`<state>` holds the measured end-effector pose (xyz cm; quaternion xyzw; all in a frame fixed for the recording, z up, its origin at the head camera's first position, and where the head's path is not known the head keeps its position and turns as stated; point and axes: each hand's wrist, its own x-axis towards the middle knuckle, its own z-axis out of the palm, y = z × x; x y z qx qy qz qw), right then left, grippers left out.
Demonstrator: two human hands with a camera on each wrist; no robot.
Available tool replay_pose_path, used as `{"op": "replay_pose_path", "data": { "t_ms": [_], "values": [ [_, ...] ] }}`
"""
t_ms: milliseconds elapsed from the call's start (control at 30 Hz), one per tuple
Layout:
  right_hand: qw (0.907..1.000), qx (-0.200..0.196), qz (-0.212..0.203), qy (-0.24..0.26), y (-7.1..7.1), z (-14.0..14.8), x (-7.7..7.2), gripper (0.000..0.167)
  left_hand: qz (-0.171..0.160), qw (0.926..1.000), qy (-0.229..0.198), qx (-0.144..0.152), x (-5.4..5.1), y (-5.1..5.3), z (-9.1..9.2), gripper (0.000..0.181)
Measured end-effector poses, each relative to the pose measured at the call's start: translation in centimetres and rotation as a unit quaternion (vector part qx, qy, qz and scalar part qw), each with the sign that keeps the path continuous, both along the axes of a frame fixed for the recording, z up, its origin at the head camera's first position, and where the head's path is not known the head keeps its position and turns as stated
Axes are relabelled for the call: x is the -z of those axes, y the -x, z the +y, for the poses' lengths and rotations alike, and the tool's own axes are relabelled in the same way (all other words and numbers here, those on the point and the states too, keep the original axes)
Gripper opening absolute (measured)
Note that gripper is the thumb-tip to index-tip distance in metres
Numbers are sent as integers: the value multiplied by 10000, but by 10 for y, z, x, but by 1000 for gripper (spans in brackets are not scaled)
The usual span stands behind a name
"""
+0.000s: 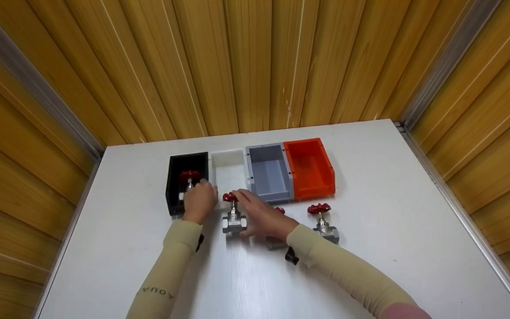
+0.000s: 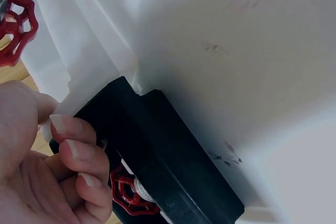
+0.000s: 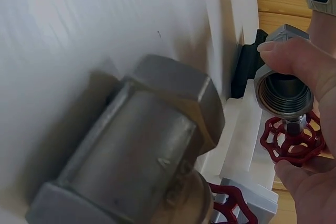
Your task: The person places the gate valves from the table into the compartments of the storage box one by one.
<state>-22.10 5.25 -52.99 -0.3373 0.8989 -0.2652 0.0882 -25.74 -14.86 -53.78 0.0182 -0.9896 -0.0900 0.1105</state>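
Observation:
My right hand [image 1: 266, 217] grips a gate valve [image 1: 234, 223] with a red handwheel, in front of the white bin [image 1: 228, 170]. In the right wrist view, the thumb lies on the valve's steel body [image 3: 286, 95] and other fingers touch its handwheel [image 3: 294, 140]. My left hand [image 1: 200, 201] is at the front of the black bin [image 1: 169, 186], beside the white one. Its fingers [image 2: 84, 156] curl loosely and the visible palm holds nothing; the thumb tip is hidden. Another gate valve [image 1: 189, 180] stands inside the black bin.
To the right of the white bin are a grey bin [image 1: 269, 197] and an orange bin [image 1: 314, 191]. One valve [image 1: 276, 243] stands partly hidden behind the right forearm, another valve [image 1: 324, 228] farther right. Wood-patterned panels [image 1: 255, 66] enclose the white table [image 1: 117, 230].

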Motion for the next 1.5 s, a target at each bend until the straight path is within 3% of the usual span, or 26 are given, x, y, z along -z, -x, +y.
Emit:
{"op": "replay_pose_path", "data": {
  "t_ms": [467, 933, 1167, 1500],
  "values": [
    [9998, -87, 189, -3, 12, -1, -3, 112, 70, 10000, 7, 14, 2, 1, 0, 34],
    [9996, 80, 34, -258, 22, -4, -7, 119, -43, 10000, -85, -9, 0, 1, 0, 34],
    [9994, 68, 197, -277, 26, -8, -10, 118, -142, 9998, -93, -45, 0, 2, -1, 34],
    [9986, -74, 470, -227, 32, -11, -8, 113, 120, 9999, -117, 31, 3, 1, 0, 31]
  ]
}}
